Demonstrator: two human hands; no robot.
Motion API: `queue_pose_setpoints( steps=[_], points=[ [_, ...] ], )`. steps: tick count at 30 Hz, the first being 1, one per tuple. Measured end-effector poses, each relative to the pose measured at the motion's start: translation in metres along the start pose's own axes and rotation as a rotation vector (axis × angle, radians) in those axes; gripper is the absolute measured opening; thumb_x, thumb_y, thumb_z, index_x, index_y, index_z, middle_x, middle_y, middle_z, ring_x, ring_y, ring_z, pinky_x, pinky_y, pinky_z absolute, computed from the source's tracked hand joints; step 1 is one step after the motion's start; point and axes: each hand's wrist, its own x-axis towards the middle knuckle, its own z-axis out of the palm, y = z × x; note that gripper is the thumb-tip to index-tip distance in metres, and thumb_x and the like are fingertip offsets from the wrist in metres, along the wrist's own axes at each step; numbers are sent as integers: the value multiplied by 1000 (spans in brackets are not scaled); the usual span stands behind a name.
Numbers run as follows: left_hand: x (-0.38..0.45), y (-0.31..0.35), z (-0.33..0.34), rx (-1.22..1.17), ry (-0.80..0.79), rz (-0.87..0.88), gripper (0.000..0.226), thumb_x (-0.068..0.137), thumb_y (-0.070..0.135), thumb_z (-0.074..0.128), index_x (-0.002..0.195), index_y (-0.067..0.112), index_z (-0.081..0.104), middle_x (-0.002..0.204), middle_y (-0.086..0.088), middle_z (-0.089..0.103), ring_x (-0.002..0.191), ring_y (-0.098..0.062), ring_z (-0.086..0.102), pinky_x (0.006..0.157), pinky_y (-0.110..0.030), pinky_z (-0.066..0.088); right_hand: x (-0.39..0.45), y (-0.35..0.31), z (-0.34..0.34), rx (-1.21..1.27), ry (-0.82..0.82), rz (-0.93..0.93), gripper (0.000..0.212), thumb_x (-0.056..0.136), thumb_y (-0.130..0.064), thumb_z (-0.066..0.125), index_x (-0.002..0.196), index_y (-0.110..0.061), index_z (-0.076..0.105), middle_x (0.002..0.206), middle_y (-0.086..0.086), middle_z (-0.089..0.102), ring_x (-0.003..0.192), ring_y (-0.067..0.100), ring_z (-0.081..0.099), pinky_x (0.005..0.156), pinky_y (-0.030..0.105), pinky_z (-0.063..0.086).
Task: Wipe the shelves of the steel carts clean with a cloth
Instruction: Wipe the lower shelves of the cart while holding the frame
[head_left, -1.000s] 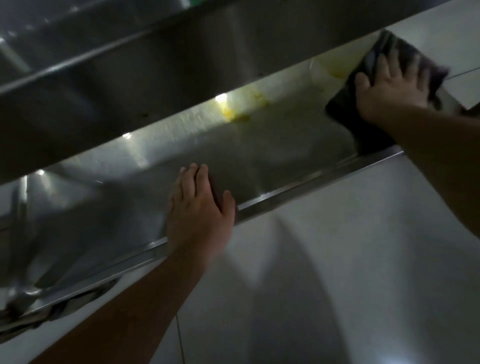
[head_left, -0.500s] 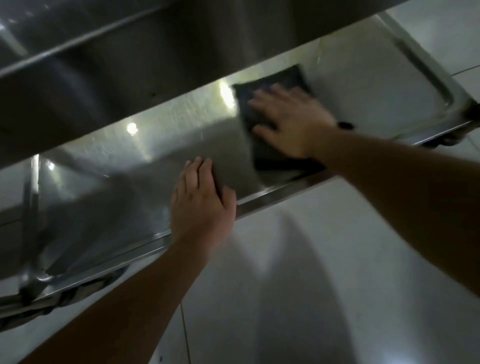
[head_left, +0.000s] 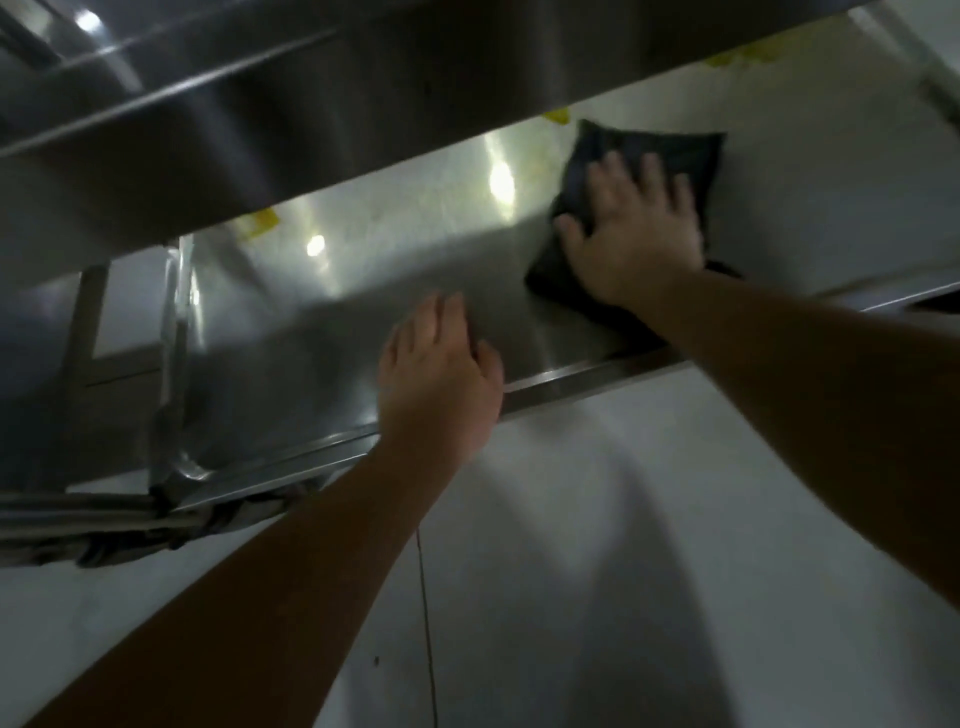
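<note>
Right hand (head_left: 636, 236), fingers spread flat, presses the cloth (head_left: 670, 156) at 1 o'clock on the shelf (head_left: 415, 291), having swept rightward again. Left hand (head_left: 439, 379), flat, braces the shelf edge. Wiping continues.

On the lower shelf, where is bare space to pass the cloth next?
Bare steel lies between the left hand and the corner post, and right of the cloth toward the far end. It is crowded where the right hand presses the cloth.
</note>
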Motion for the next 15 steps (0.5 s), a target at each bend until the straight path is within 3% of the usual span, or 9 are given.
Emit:
queue_pose_setpoints(
  steps=[4, 8, 11, 15],
  points=[
    [-22, -69, -8, -52, 44, -218, 59, 109, 39, 39, 162, 16, 29, 168, -12, 30, 154, -31, 30, 125, -50, 26, -29, -105, 25, -68, -87, -378, 78, 100, -67, 16, 166, -25, 10, 174, -4, 4, 160, 28, -2, 127, 53, 0],
    [-32, -93, -2, -83, 14, -205, 60, 108, 35, 38, 162, 12, 27, 169, -15, 26, 156, -34, 24, 125, -52, 24, -39, -125, 30, -118, -204, -742, 78, 99, -72, 15, 166, -32, 7, 173, -11, 2, 160, 19, -5, 128, 48, -2],
    [-33, -94, 5, -90, 47, -203, 61, 109, 38, 37, 164, 14, 28, 170, -14, 27, 158, -32, 22, 128, -51, 23, -40, -90, 22, -159, -180, -750, 74, 101, -71, 16, 165, -36, 5, 172, -13, 1, 159, 15, -5, 129, 45, 0],
    [-32, -97, 9, -88, 86, -215, 62, 107, 42, 33, 163, 17, 30, 170, -12, 30, 157, -31, 25, 126, -51, 26, -42, 3, -3, -160, -122, -525, 77, 97, -73, 9, 165, -37, 7, 173, -14, 3, 159, 14, -2, 129, 45, 4]
  ],
)
